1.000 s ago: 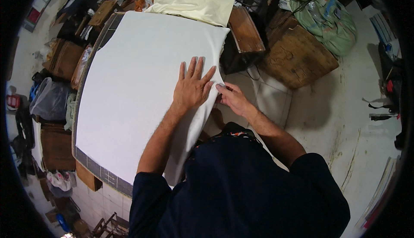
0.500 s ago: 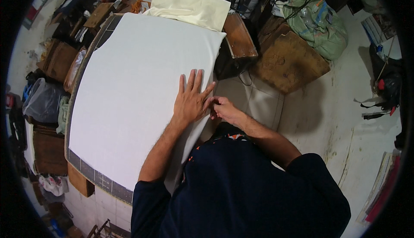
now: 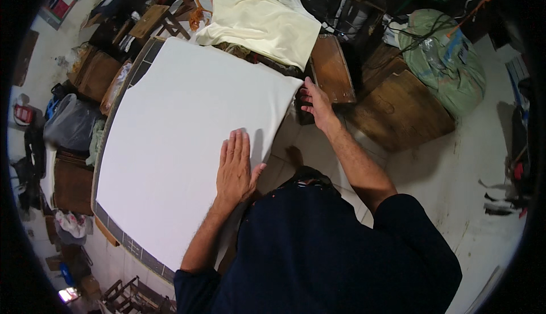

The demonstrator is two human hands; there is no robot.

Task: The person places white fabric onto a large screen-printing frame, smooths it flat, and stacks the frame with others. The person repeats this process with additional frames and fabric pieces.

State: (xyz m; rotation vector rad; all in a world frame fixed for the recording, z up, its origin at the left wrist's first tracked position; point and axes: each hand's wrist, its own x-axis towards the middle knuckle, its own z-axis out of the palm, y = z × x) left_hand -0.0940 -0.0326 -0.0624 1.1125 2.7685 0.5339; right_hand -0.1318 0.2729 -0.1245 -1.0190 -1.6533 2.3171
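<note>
White fabric (image 3: 170, 121) is spread over a table with a dark, gridded top (image 3: 128, 241), and its near right edge hangs over the side. My left hand (image 3: 234, 166) lies flat on the fabric by that edge, fingers stretched out and thumb apart. At the far right corner of the fabric, my right hand (image 3: 318, 104) is raised with its fingers apart. Its fingertips are at the corner; whether they touch the cloth I cannot tell.
Cream cloth (image 3: 259, 15) is heaped beyond the table's far edge. Wooden boxes (image 3: 331, 69) and a large brown board (image 3: 406, 112) stand to the right, beside a green sack (image 3: 446, 58). Clutter lines the left side, including a grey plastic bag (image 3: 71, 122).
My right hand has left the near edge beside my left hand and reached out to the fabric's far right corner. My left hand has slid slightly nearer, its fingers closer together. The view has shifted.
</note>
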